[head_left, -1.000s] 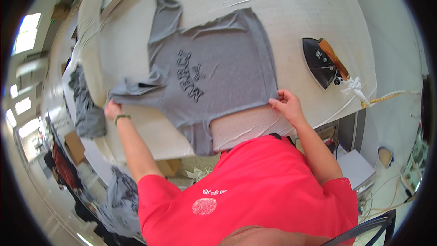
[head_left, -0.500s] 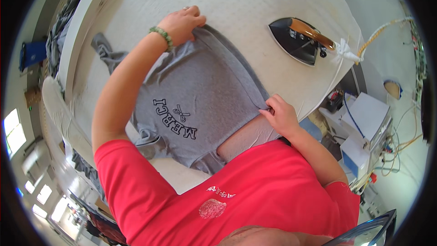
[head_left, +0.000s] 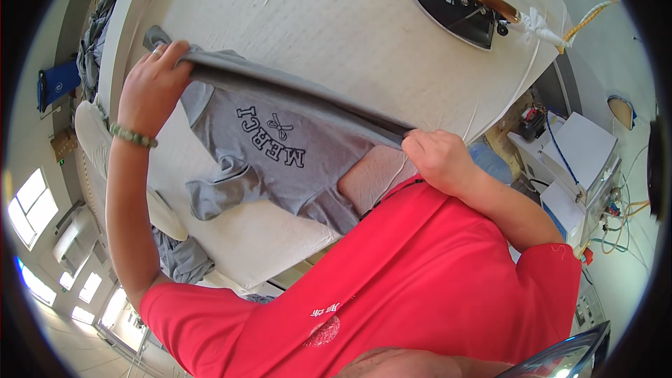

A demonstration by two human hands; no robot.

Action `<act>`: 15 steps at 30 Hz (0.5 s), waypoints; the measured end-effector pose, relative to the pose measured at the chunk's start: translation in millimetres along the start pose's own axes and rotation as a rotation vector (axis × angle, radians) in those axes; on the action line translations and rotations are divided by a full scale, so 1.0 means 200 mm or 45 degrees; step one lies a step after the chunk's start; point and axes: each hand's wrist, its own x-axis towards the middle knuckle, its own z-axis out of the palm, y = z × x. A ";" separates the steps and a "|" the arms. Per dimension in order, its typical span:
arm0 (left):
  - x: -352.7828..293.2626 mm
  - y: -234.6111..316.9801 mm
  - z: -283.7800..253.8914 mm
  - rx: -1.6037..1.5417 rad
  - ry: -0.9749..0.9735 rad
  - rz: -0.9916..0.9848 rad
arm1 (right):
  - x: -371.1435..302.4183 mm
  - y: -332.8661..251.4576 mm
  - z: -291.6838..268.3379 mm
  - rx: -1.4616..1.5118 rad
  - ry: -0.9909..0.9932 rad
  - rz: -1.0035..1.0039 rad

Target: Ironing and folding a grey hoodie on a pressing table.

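A grey sweatshirt [head_left: 322, 161] with dark outlined lettering and a small bow print lies on a pale padded ironing table [head_left: 322, 21]. My left hand [head_left: 155, 82], with a beaded bracelet above it, is closed on the garment's far edge near a sleeve. My right hand [head_left: 439, 157] pinches the other end of that edge, close to my body. Between the two hands the edge is raised and stretched, forming a long dark fold. One sleeve lies crumpled toward me at the lower left. Beyond my right hand, an iron [head_left: 462, 12] with a wooden handle rests on the table.
A white-wrapped cord [head_left: 539, 26] runs from the iron's handle off the table's right side. White boxes [head_left: 581, 147] and cables stand at the right. A white rail [head_left: 129, 35] borders the left side, with grey garments [head_left: 98, 35] beyond it. More grey cloth [head_left: 183, 257] is bunched below.
My left hand has moved left and toward me, carrying the garment's edge, which is now lifted and folded over. My right hand keeps its hold, slightly closer to me.
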 end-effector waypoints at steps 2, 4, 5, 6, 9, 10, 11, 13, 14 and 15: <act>-0.10 0.04 -0.06 -0.033 0.086 -0.042 | 0.00 -0.04 -0.02 -0.034 0.036 -0.016; -0.17 0.08 -0.10 -0.108 0.110 -0.080 | 0.00 -0.07 -0.03 -0.020 0.069 -0.033; -0.20 0.10 -0.11 -0.182 0.138 -0.121 | 0.00 -0.07 -0.03 -0.016 0.108 -0.041; -0.22 0.12 -0.12 -0.248 0.169 -0.157 | 0.00 -0.07 -0.03 -0.007 0.127 -0.057; -0.27 0.15 -0.17 -0.285 0.154 -0.174 | 0.00 -0.06 -0.04 -0.048 0.123 -0.059; -0.29 0.15 -0.18 -0.298 0.143 -0.179 | 0.00 -0.06 -0.05 -0.051 0.140 -0.066; -0.30 0.16 -0.19 -0.300 0.149 -0.180 | 0.00 -0.06 -0.05 -0.068 0.112 -0.064; -0.32 0.17 -0.21 -0.283 0.156 -0.192 | 0.01 -0.05 -0.07 -0.077 0.113 -0.082; -0.32 0.17 -0.21 -0.253 0.156 -0.194 | 0.01 -0.05 -0.07 -0.078 0.131 -0.083; -0.33 0.17 -0.21 -0.281 0.162 -0.192 | 0.01 -0.05 -0.08 -0.086 0.110 -0.082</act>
